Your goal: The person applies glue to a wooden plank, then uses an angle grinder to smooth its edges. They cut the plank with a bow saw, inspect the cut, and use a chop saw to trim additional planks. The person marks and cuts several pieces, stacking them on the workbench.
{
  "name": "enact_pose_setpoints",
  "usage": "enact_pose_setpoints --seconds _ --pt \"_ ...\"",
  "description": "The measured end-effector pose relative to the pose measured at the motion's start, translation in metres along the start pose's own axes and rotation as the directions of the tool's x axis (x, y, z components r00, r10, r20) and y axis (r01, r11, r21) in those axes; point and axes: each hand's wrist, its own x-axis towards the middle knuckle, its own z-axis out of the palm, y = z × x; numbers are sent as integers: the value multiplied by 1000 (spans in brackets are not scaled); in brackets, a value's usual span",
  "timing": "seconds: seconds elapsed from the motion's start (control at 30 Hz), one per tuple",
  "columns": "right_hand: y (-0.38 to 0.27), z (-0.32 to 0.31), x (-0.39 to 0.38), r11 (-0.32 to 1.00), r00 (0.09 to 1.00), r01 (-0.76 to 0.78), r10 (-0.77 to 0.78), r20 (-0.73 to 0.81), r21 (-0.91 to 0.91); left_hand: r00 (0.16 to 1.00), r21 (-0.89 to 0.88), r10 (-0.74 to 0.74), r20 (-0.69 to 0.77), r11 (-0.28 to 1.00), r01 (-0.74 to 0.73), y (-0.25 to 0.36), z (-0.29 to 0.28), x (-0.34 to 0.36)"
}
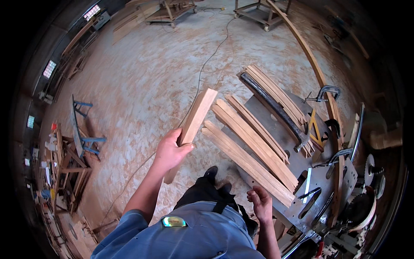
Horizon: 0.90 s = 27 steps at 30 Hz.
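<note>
Nearest to us is the blue shirt (185,237) of the person, with the trousers (196,192) just beyond.

We locate one wooden bar (199,114) to the left of the metal surface (258,110), raised above the dusty floor (138,95). Its long axis runs near to far: the far end is inclined to the right, the near end to the left. We note the left hand (170,151) with its grip clamped on the bar, thumb on the right side. The right hand (260,203) is at the near-left edge of the surface, its grip loosely curled, the fingertips apart from the palm.

On the surface we count three sets of strips, all pointing far-left: a near pair (246,160), a middle set (254,139) and a thinner set (257,128). The overlap prevents us from counting pieces in the latter two. Farther off we identify one hammer (271,105), handle end far-left, lying along a bundle of strips (280,93) that we cannot count. To its right we find one yellow triangular square (317,139). We count two clamps, one far (330,89) and one nearer (338,155), at one long wooden rail (308,54).
</note>
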Motion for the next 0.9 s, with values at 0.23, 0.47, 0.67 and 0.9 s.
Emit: enact_pose_setpoints --seconds 0.23,0.47,0.67,0.9 --pt "-15 11 -10 1000 994 -1 -2 -110 -27 983 280 182 12 943 -178 17 7 30" --pt "-3 39 -12 994 976 -71 86 -200 79 963 275 264 60 923 -270 7 12 56" --pt "5 59 -12 992 968 -89 108 -227 94 958 342 263 117 895 -287 -1 10 72" --pt "-2 77 -13 980 944 -122 163 -288 155 846 463 533 14 747 -478 -20 14 89"
